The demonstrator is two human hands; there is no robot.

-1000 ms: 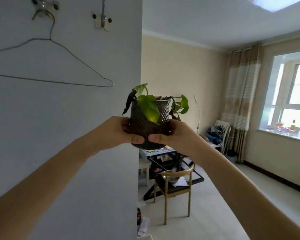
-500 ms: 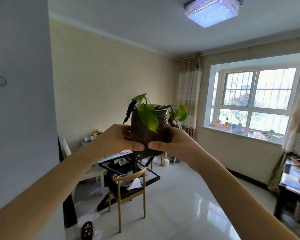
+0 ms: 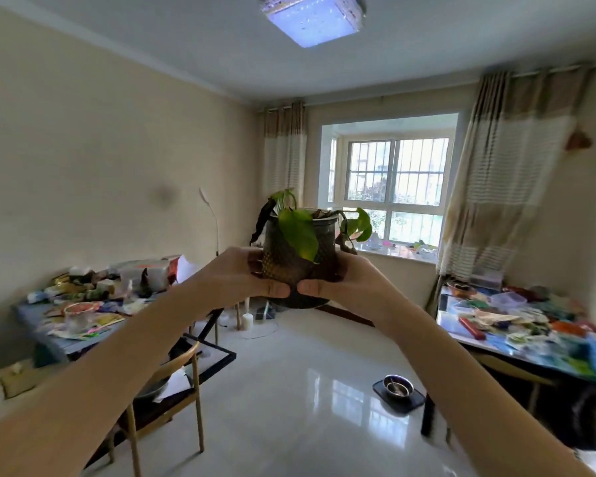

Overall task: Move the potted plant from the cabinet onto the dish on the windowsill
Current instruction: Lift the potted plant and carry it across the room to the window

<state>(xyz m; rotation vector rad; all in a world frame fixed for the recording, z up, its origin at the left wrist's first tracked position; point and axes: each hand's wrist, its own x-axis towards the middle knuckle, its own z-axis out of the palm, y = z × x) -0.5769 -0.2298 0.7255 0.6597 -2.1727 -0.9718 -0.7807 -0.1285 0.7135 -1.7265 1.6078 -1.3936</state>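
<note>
The potted plant [image 3: 298,261], a dark textured pot with green and a few withered leaves, is held out in front of me at chest height. My left hand [image 3: 241,277] grips its left side and my right hand [image 3: 344,287] grips its right side, thumbs nearly meeting across the front. The windowsill [image 3: 401,253] lies far ahead behind the pot, below the barred window, with several small items on it. The dish cannot be made out among them from here.
A cluttered table [image 3: 83,315] stands at the left with a wooden chair [image 3: 172,383] before it. Another cluttered table [image 3: 530,325] stands at the right. A metal bowl on a dark mat [image 3: 398,389] sits on the glossy floor. Striped curtains [image 3: 496,187] flank the window.
The view has swung right, away from the grey wall with the hanger, and now faces the window. Both hands keep the same grip on the pot.
</note>
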